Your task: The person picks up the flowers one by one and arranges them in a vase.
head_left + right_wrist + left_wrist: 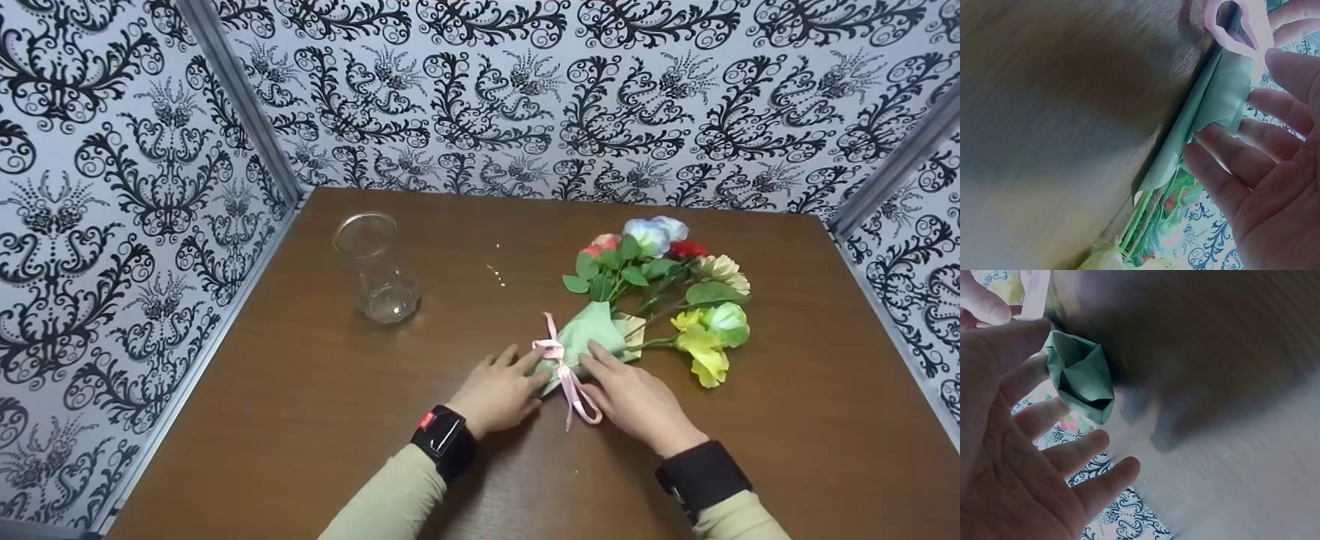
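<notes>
A bouquet of flowers in a light green paper wrap (592,334) lies on the table, its blooms toward the back right. A pink ribbon (550,347) is tied round the wrap, with a loop and tail hanging toward the front. My left hand (499,394) rests at the narrow stem end, fingers spread and fingertips at the paper and ribbon. In the left wrist view the folded paper end (1081,377) sticks out past the thumb. My right hand (637,397) touches the wrap's near side with extended fingers; the right wrist view shows its fingertips (1199,152) along the paper.
A clear glass vase (390,296) stands at the back left of the brown table (300,420). Small pale crumbs (496,276) lie near the middle. Patterned panels (510,112) enclose the back and sides. A yellow flower (705,356) spreads out on the right.
</notes>
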The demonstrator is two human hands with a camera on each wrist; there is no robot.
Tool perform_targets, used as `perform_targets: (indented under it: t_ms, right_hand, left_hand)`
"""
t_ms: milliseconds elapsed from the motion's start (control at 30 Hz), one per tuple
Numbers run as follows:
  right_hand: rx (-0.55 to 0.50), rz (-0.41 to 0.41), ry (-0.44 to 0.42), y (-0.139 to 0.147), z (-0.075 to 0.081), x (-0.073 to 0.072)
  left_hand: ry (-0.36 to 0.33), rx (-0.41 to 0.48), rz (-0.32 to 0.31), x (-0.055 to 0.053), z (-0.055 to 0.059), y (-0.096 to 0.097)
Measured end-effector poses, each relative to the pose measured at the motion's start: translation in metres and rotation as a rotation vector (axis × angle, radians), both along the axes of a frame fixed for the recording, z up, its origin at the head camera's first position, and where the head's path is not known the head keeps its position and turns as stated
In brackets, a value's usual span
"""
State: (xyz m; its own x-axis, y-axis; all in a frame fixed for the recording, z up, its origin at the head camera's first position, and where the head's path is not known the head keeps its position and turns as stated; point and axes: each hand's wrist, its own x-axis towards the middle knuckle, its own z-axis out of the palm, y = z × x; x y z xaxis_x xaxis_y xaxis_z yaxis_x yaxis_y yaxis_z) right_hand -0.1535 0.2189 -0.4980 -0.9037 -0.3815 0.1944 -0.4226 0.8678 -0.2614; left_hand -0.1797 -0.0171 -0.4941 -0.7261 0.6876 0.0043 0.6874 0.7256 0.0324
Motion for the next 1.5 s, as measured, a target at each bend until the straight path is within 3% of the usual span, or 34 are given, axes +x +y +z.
perform_targets:
  t_ms: [133,267,467,633,767,933,1200,1300,1500]
  right_hand:
    - [0.009,0.028,0.052,0.001,-0.001,0.000]
    - [0.010,0.085,0.163,0.002,-0.003,-0.001]
    - [-0.046,0.205,0.388,-0.001,-0.005,-0.005]
    - [-0.044,0.271,0.485,-0.004,-0.003,-0.009]
    - [-0.035,0.296,0.473,-0.007,0.001,-0.013]
    - [-0.053,0.323,0.441,-0.012,0.003,-0.022]
    - [-0.044,0.263,0.505,-0.023,0.005,-0.043]
    - [-0.029,0.242,0.444,-0.028,0.002,-0.050]
    - [-0.049,0.223,0.225,-0.034,0.000,-0.057]
  left_hand:
    - [-0.015,0.002,0.018,-0.001,0.000,-0.006]
    - [-0.023,0.005,0.037,-0.002,0.002,-0.011]
    - [0.025,0.016,0.065,-0.003,0.002,-0.016]
    - [0.086,0.056,0.085,-0.004,0.002,-0.021]
    - [0.149,0.074,0.070,-0.006,0.001,-0.023]
    - [0.208,0.031,0.049,-0.007,-0.001,-0.018]
    - [0.199,0.011,0.072,-0.005,0.001,-0.003]
    - [0.206,0.011,0.098,-0.004,0.000,0.003]
    - [0.266,0.052,0.130,-0.003,-0.006,0.009]
